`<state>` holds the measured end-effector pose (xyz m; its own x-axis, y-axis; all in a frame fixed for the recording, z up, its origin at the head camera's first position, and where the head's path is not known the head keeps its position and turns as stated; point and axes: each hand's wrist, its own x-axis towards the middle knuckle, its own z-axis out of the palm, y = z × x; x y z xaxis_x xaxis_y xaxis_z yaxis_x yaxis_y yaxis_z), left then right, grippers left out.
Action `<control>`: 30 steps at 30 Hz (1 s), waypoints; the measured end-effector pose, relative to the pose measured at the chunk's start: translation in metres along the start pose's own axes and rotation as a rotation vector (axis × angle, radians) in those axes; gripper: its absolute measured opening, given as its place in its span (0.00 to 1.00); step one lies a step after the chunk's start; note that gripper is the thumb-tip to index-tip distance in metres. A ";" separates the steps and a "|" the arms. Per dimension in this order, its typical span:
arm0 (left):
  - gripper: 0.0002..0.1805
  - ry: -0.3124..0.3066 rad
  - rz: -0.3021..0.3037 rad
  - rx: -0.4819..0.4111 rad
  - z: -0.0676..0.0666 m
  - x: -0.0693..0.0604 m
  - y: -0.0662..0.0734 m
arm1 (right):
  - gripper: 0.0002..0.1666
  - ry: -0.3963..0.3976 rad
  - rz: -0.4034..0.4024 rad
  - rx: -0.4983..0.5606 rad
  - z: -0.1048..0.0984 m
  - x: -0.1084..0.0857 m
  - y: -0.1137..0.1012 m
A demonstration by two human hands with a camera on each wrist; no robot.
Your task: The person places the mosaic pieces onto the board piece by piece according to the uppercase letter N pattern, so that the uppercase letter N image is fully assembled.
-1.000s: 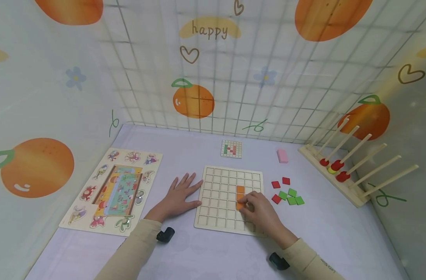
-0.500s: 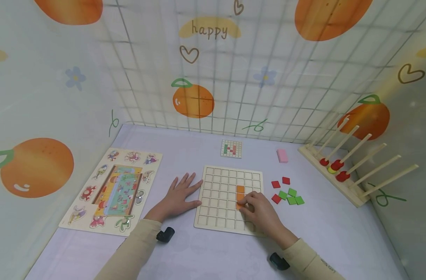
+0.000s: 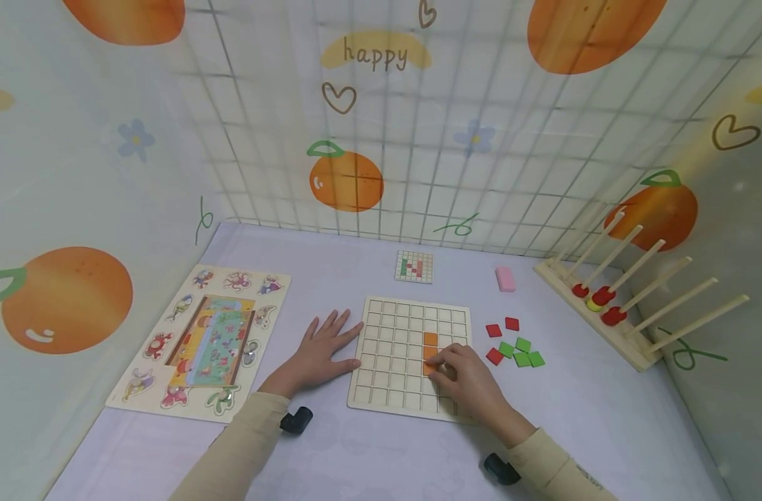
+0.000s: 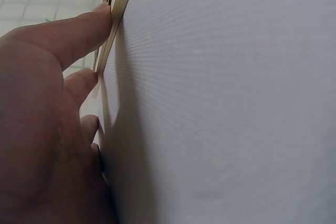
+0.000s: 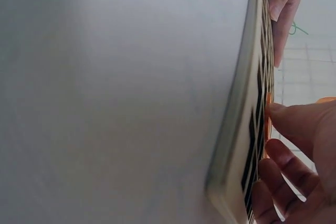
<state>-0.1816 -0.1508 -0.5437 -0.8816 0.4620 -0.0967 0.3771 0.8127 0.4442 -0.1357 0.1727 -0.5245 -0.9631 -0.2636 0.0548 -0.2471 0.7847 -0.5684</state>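
Observation:
In the head view a square wooden grid board [image 3: 387, 362] lies flat on the table. A short column of orange square tiles [image 3: 430, 339] sits in its cells, right of the middle. My right hand [image 3: 471, 383] has thumb and index finger together on the nearest orange tile [image 3: 428, 370], pinching it at its cell and partly hiding it. My left hand [image 3: 321, 353] rests palm down with fingers spread, its thumb and index fingertip touching the board's left edge. The left wrist view shows the same thumb [image 4: 79, 35] against the board's rim.
Red tiles [image 3: 493, 330] and several green tiles [image 3: 522, 359] lie right of the board. Behind it are a small pattern card [image 3: 414, 266] and a pink block [image 3: 505, 279]. A peg rack [image 3: 596, 313] stands right; a picture puzzle [image 3: 199, 348] lies left.

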 end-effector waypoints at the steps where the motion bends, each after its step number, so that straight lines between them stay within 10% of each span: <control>1: 0.43 0.001 0.000 -0.001 0.000 0.000 0.000 | 0.11 0.000 0.001 0.005 0.000 0.000 0.000; 30: 0.43 0.001 -0.003 0.011 0.002 0.001 -0.002 | 0.11 0.074 0.124 0.024 -0.030 -0.012 0.038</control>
<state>-0.1824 -0.1510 -0.5463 -0.8832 0.4588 -0.0972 0.3772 0.8181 0.4340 -0.1365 0.2228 -0.5220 -0.9916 -0.1222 0.0426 -0.1235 0.7950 -0.5939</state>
